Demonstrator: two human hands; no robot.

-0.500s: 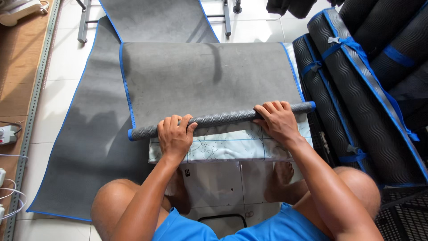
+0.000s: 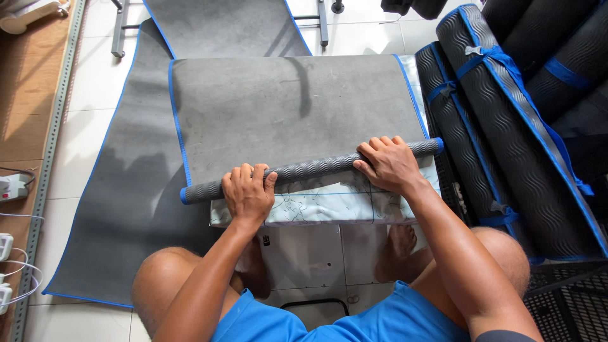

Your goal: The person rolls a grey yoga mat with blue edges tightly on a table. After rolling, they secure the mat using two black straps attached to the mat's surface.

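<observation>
Rolling has only just started here: the grey mat (image 2: 291, 114) with blue edging is wound into a thin, tight roll (image 2: 310, 170) at the near end, and by the look of it nearly the whole length lies flat beyond, stretching away across the white tile floor (image 2: 82, 120). So a few turns are done, and most of the mat is left to take up, as far as the view shows.

Both hands are on that roll, set apart from each other. The left hand (image 2: 248, 193) sits toward the left end, fingers curled over the top of the roll and pressing down. The right hand (image 2: 387, 163) grips nearer the right end, fingers wrapped over the ribbed surface. The roll runs slightly slanted, its left end nearer the person and its right end further off, and it lies directly under both palms.

Just this side of the roll, a pale, marbled sheet (image 2: 316, 206) shows beneath the mat, between the roll and the person's knees. A second grey mat (image 2: 120, 209) lies flat underneath to the left. On the right, a stack of finished rolled mats (image 2: 500, 107), tied with blue straps, lies just beside the working mat's right edge.
</observation>
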